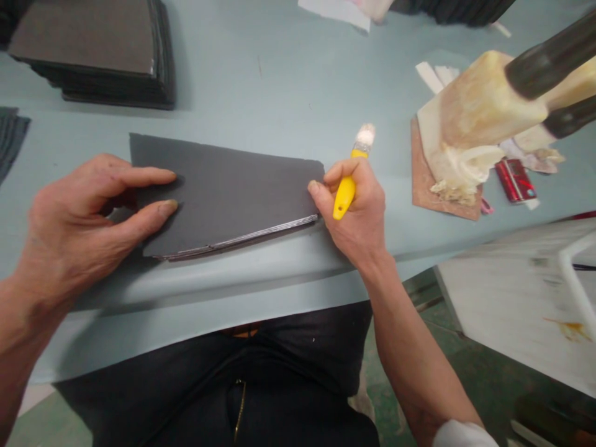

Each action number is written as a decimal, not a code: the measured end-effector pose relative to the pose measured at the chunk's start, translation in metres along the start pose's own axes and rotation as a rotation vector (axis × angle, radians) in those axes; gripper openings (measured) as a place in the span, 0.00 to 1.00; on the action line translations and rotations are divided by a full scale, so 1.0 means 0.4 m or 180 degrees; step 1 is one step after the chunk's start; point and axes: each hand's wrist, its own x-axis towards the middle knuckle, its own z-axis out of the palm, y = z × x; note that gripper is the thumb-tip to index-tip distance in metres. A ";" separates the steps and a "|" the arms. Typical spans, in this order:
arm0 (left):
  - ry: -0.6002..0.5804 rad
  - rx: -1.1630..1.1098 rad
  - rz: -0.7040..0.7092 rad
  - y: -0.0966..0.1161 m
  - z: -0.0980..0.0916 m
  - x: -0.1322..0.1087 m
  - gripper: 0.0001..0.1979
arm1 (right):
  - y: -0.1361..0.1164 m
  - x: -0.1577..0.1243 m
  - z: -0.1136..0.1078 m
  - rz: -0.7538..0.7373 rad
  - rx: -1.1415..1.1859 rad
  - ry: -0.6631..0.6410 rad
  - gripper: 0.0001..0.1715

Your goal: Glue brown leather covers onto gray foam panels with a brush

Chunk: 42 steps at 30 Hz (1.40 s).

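Note:
A thin stack of dark grey sheets (228, 186), several layers deep, lies near the table's front edge, with whitish lines along its near edge. My left hand (88, 217) rests at the stack's left end, thumb and forefinger stretched apart on the top sheet; its other fingers are mostly hidden. In my right hand (361, 211) is a brush with a yellow handle (344, 197), its white-coated bristles pointing away from me. The thumb and forefinger of that same hand touch the stack's right end.
A tall pile of dark pieces (88, 37) stands at back left, with more dark pieces (10, 139) at the left edge. On the right, a glue-crusted container (484, 99) with dark handles sits on a brown board (421, 174), beside a red can (516, 180).

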 end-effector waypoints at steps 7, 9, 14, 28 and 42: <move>0.0090 -0.0113 -0.0076 0.007 0.003 0.003 0.16 | -0.009 -0.001 -0.002 0.0105 -0.0040 -0.0032 0.10; 0.0108 -0.0101 -0.0083 0.008 0.003 0.003 0.17 | -0.011 -0.003 -0.003 0.0123 -0.0076 -0.0053 0.10; 0.0090 -0.0056 -0.0039 0.005 0.002 0.003 0.17 | -0.014 -0.006 -0.004 0.0204 0.0017 -0.0058 0.10; 0.0085 -0.0066 -0.0213 0.030 0.001 -0.003 0.17 | -0.010 -0.007 -0.005 0.0210 0.0106 -0.0037 0.11; 0.0119 -0.0367 0.0495 -0.021 0.010 0.005 0.13 | -0.002 -0.017 -0.025 -0.0007 -0.0760 0.0010 0.16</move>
